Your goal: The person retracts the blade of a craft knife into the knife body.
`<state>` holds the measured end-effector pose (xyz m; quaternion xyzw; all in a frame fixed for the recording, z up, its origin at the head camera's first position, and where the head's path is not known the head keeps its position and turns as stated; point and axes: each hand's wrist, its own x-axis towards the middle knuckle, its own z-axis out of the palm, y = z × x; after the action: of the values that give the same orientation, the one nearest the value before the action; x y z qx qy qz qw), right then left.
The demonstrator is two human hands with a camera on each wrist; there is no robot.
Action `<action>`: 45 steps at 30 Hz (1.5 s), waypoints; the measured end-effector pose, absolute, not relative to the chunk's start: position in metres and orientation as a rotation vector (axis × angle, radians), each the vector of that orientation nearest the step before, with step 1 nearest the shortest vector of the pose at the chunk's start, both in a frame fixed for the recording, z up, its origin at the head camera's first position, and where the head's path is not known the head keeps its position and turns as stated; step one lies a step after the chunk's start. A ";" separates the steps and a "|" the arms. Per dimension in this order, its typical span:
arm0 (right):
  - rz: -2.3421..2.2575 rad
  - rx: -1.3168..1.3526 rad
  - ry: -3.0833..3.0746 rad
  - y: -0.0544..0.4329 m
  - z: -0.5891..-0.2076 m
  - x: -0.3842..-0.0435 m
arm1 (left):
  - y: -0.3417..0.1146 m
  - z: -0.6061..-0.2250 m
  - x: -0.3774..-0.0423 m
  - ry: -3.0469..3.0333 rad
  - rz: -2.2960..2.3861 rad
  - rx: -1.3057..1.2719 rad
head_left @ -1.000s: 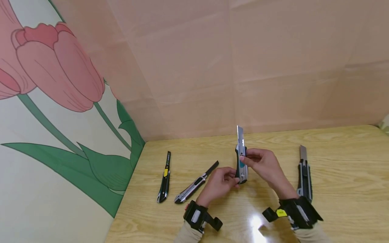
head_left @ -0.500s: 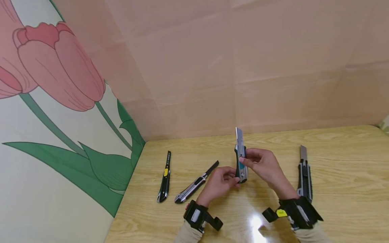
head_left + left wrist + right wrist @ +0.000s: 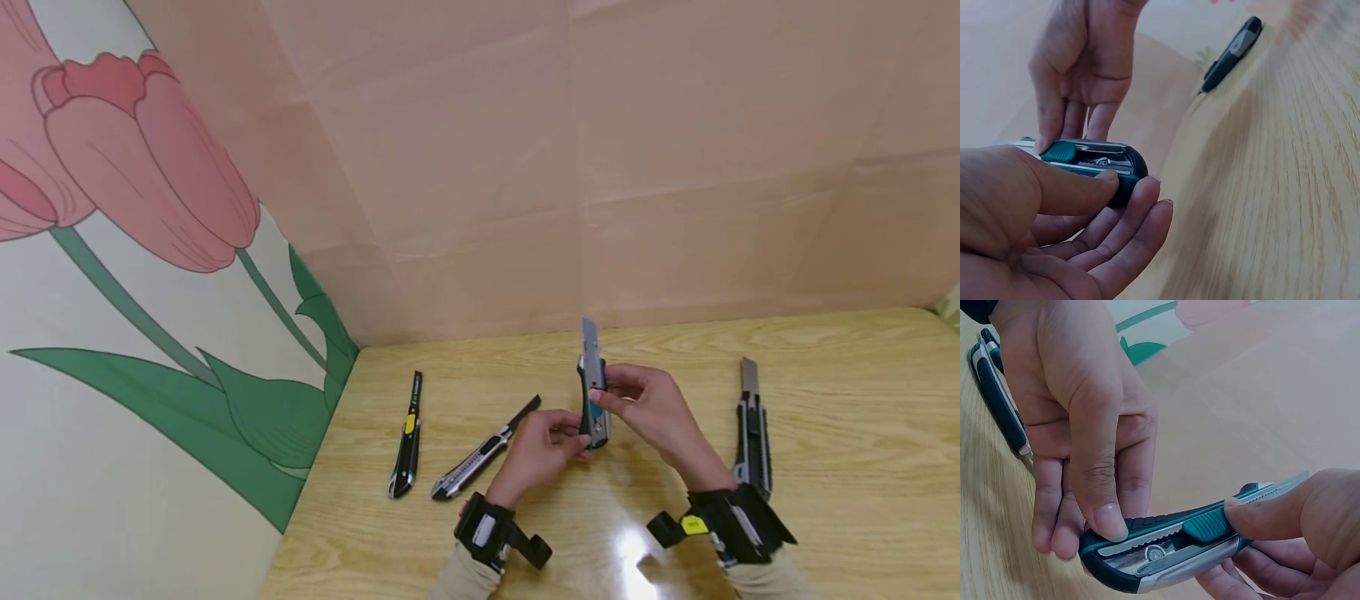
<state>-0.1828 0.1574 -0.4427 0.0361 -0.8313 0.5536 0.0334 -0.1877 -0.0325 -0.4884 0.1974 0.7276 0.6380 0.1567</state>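
A silver and black snap-off utility knife (image 3: 591, 371) stands nearly upright over the table between the hands, its blade extended upward. My left hand (image 3: 538, 454) pinches the butt end of its handle, thumb laid over that end in the left wrist view. Higher up, my right hand (image 3: 660, 417) grips the handle from the side. The right thumb rests at the teal slider (image 3: 1207, 525), seen closely in the right wrist view. A small round metal screw (image 3: 1155, 552) shows in the handle's slot near the butt.
On the wooden table (image 3: 862, 417), a black utility knife with a yellow slider (image 3: 406, 442) and a silver-black one (image 3: 472, 462) lie left. Another black-grey utility knife (image 3: 752, 433) lies beside the right wrist, blade out. A pinkish sheet (image 3: 480, 167) hangs behind.
In the head view the blade tip has come down slightly and less blade shows above the handle. The right thumb has shifted slightly downward. The left hand's grip stays the same.
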 end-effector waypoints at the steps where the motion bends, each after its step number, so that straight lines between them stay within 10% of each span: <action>1: 1.703 0.113 -2.559 0.157 -0.443 -0.183 | -0.032 -0.488 -0.187 2.076 1.832 0.564; 45: 1.799 0.295 -2.517 0.157 -0.446 -0.185 | -0.037 -0.482 -0.188 2.041 1.856 0.570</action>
<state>-0.1848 0.1568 -0.4458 0.0948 -0.8098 0.5788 0.0168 -0.1883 -0.0373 -0.4822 0.1996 0.7151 0.6502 0.1617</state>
